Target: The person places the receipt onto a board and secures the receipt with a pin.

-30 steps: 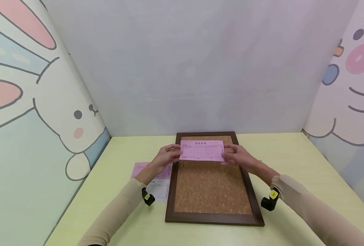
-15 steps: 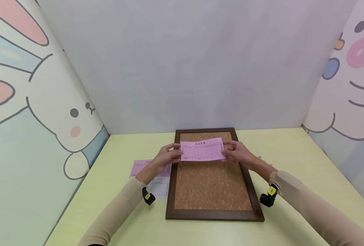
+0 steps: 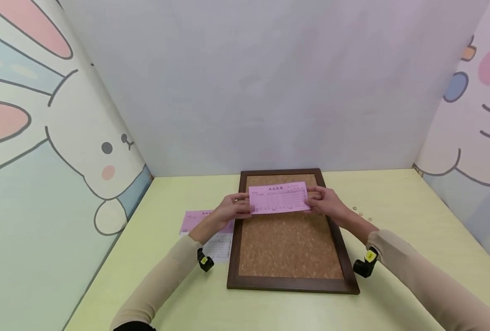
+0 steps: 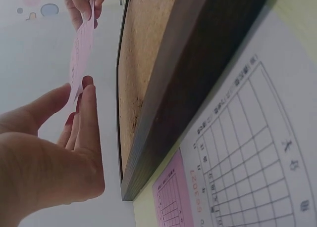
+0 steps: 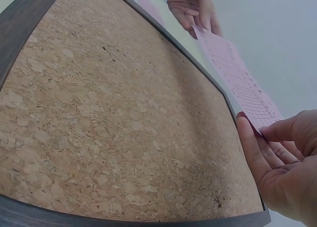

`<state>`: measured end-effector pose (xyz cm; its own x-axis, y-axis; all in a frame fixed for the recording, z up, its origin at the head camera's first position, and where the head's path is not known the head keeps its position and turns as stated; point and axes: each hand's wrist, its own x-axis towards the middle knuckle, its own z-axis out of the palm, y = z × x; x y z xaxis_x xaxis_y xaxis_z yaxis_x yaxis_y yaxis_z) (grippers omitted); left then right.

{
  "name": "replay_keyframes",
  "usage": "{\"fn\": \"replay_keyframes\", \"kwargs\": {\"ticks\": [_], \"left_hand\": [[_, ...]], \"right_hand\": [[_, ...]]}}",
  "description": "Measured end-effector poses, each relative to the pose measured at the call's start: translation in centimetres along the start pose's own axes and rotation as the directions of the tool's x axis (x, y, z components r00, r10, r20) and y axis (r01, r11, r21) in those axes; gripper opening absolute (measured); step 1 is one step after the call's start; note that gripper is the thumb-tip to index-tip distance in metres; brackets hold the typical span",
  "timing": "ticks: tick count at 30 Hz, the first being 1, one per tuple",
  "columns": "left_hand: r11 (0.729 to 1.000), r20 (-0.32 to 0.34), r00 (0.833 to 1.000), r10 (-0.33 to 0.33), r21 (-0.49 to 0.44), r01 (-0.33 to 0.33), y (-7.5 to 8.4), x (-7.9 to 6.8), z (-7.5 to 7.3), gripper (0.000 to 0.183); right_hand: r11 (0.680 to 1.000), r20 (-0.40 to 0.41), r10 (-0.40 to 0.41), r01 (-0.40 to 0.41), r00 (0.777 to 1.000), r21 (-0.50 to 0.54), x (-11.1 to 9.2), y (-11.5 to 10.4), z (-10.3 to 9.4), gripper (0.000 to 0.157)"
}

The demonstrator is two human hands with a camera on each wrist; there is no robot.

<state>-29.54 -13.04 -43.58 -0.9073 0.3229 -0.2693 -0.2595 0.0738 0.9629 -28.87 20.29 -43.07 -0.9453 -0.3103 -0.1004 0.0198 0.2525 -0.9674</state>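
A pink printed form slip is held up above the far part of a cork board with a dark wood frame. My left hand pinches the slip's left end between thumb and fingers, and my right hand pinches the right end. In the left wrist view the slip appears nearly edge-on, apart from the board. The right wrist view shows the slip stretched between both hands, over the cork surface.
Left of the board lie another pink slip and a white printed form, partly covered by my left arm. Several small round items, one of them a ring shape, lie on the pale yellow table to the right. A grey wall stands behind.
Both hands keep hold of the pink slip, which has tilted slightly, its right end a little higher. The head view has shifted slightly, showing more of the small items at right.
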Motion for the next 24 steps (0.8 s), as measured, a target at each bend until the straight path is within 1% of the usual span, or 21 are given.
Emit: {"fn": "replay_keyframes", "kwargs": {"ticks": [3, 5, 10, 14, 19, 24], "left_hand": [[1.000, 0.007, 1.000, 0.004, 0.002, -0.004, 0.1, 0.1, 0.1, 0.049], [1.000, -0.002, 1.000, 0.005, 0.000, -0.005, 0.2, 0.1, 0.2, 0.048], [1.000, -0.063, 0.998, 0.010, -0.004, -0.010, 0.3, 0.2, 0.4, 0.046], [1.000, -0.100, 0.995, 0.005, 0.003, -0.004, 0.2, 0.3, 0.5, 0.048], [1.000, -0.100, 0.995, 0.006, 0.011, -0.004, 0.2, 0.3, 0.6, 0.049], [1.000, -0.091, 0.996, 0.016, 0.011, -0.015, 0.3, 1.0, 0.5, 0.050]], "right_hand": [[1.000, -0.009, 0.011, -0.011, 1.000, 0.005, -0.1, 0.0, -0.1, 0.051], [1.000, -0.007, 0.008, -0.008, 1.000, 0.004, -0.2, -0.1, -0.1, 0.051], [1.000, -0.006, 0.006, -0.006, 1.000, 0.018, -0.1, 0.3, -0.1, 0.050], [1.000, -0.018, 0.024, -0.024, 1.000, 0.017, 0.4, 1.2, 0.0, 0.049], [1.000, -0.023, 0.016, -0.016, 1.000, 0.017, 0.7, 1.6, 0.1, 0.049], [1.000, -0.010, 0.004, -0.004, 1.000, 0.030, 0.7, 1.3, -0.1, 0.048]]}}
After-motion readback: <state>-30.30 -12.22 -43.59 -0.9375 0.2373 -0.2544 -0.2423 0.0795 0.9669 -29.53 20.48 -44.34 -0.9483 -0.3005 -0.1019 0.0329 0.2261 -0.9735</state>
